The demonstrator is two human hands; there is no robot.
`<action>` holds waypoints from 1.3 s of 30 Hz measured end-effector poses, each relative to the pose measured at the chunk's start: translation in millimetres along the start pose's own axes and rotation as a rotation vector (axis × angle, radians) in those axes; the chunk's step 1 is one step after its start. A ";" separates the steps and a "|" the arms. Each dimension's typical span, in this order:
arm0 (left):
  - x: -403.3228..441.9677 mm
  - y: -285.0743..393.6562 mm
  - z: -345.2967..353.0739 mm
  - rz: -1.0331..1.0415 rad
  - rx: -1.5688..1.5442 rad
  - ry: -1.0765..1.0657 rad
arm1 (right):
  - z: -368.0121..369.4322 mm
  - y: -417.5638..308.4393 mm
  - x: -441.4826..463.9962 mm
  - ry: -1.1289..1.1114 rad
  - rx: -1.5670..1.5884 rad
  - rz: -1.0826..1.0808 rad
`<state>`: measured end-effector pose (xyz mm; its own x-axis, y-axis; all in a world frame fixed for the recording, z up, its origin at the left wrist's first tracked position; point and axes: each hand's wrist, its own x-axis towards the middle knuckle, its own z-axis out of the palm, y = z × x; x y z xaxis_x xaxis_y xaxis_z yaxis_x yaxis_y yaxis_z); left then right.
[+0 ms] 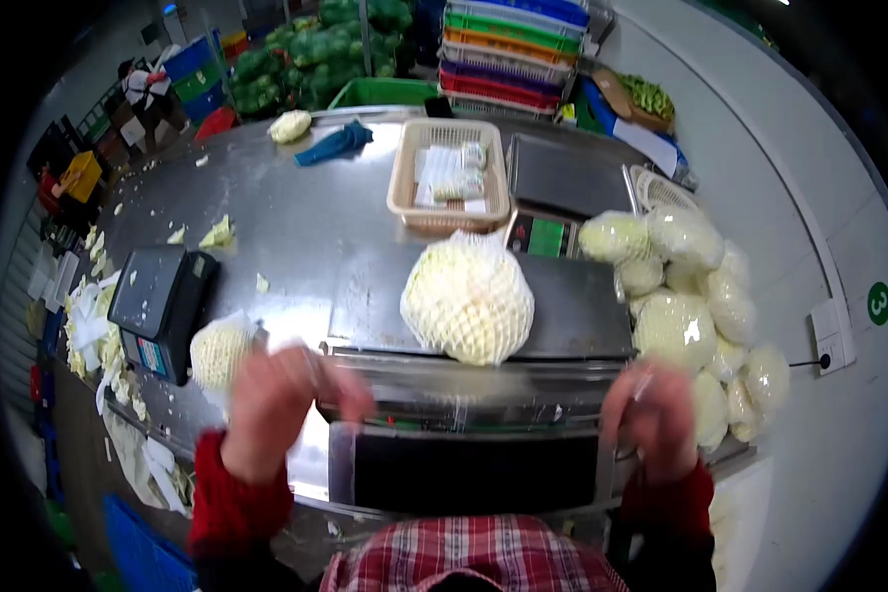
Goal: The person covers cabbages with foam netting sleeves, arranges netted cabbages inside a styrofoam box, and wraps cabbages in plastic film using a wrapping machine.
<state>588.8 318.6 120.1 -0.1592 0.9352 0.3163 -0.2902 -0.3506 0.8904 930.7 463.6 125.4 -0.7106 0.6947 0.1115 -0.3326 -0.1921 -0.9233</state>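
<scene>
A pale cabbage in a white foam net [469, 301] sits on the dark plate of a wrapping machine [582, 306] in front of me. My left hand [291, 395] is left of the machine's front edge, fingers bent in a pinch and blurred by motion. On the other side my right hand [653, 409] is pinched as well, close to the wrapped cabbages. A hazy, shiny band of clear plastic film [464, 382] seems to stretch between both hands, though the blur hides its edges. Just beyond my left hand is another netted cabbage [219, 353].
Film-wrapped cabbages [676, 331] are piled at the right. A scale [572, 178] and a beige basket [399, 192] with label rolls stand behind the plate. At the left are a black device [153, 296] and leaf scraps [217, 234]. Stacked crates [508, 59] stand farther back.
</scene>
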 end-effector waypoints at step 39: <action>-213.0 -64.6 32.5 -0.753 0.106 0.697 | 40.7 130.5 -130.1 0.686 -0.431 0.466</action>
<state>672.1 143.7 5.9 -0.4922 0.6618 -0.5655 -0.4621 0.3519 0.8140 954.6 319.9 5.3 -0.1474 0.8959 -0.4191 0.2502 -0.3762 -0.8921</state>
